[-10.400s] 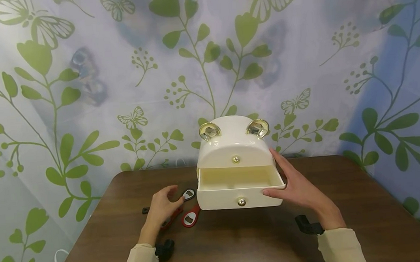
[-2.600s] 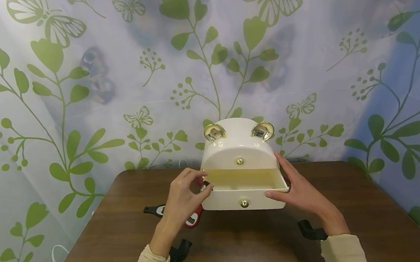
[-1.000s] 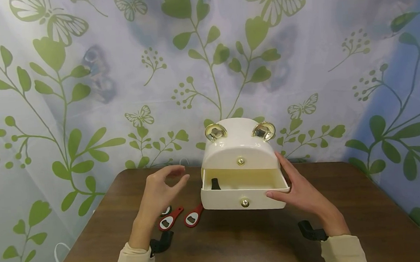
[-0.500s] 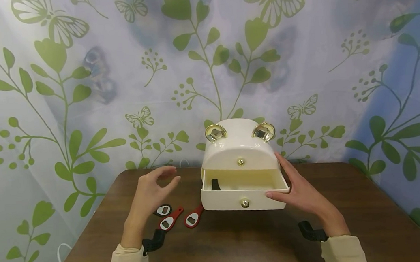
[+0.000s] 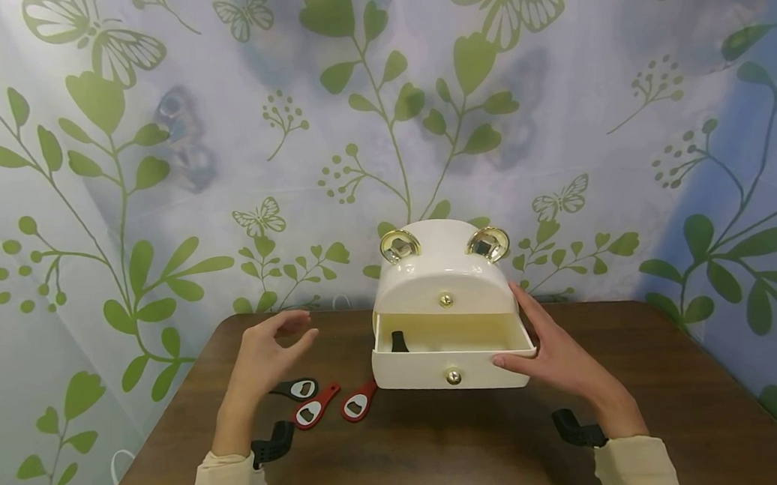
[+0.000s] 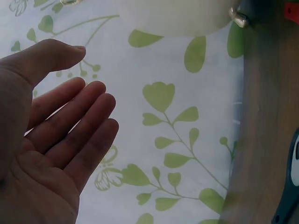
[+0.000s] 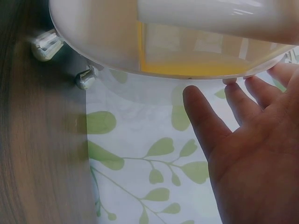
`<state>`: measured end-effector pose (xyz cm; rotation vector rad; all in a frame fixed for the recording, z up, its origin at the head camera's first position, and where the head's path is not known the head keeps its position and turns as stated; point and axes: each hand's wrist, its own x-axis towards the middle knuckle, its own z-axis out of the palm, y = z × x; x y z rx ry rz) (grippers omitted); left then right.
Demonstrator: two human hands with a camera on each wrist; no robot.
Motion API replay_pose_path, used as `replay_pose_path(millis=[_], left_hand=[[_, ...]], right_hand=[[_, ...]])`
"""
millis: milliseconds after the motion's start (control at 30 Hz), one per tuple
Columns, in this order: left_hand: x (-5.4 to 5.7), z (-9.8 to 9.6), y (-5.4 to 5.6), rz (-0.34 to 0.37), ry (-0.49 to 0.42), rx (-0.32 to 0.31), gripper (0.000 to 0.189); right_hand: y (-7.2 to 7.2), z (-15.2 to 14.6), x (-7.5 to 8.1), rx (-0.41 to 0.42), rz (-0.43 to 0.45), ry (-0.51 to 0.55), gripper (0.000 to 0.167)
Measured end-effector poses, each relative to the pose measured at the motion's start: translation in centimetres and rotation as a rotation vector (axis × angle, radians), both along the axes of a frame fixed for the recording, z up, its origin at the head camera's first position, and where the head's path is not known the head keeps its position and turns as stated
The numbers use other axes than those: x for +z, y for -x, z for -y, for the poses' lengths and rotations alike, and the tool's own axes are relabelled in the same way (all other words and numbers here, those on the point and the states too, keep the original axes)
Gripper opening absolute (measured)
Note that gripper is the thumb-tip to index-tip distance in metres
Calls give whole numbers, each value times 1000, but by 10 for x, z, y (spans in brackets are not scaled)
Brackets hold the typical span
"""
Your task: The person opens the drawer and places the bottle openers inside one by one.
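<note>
A white cabinet [image 5: 441, 269] with two gold ears stands on the table, its lower drawer [image 5: 414, 368] pulled out. Inside, a black bottle opener [image 5: 398, 341] leans at the left, only its handle showing. My right hand [image 5: 562, 354] rests along the cabinet's right side, thumb on the drawer front; in the right wrist view its fingers [image 7: 203, 114] reach out nearly straight to the cabinet. My left hand [image 5: 264, 360] hangs relaxed and holds nothing, left of the cabinet. Near it lie a black bottle opener [image 5: 302, 388] and two red ones, one red bottle opener [image 5: 311, 409] nearer it.
The other red bottle opener [image 5: 356, 404] lies at the drawer's lower left corner, its handle end hidden behind the drawer. A patterned curtain [image 5: 288, 167] hangs behind the brown table [image 5: 444, 456]. The upper drawer [image 5: 406, 294] is closed.
My left hand has let go of the black bottle opener in the drawer and drawn back left, uncovering the openers on the table. My right hand has stayed at the cabinet.
</note>
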<state>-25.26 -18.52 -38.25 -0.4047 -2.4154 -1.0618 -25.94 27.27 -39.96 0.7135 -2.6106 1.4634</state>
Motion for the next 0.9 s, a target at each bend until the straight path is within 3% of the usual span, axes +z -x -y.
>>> replay_pose_path(millis=[267, 633, 900], left_hand=[[-11, 9, 7, 47, 34, 6, 30], [-28, 21, 14, 170, 88, -37, 33], [-35, 28, 17, 223, 103, -59, 36]], right_hand=[[0, 0, 0, -5, 0, -4, 113], [-1, 0, 0, -4, 6, 0, 113], [-1, 0, 1, -3, -9, -4, 113]])
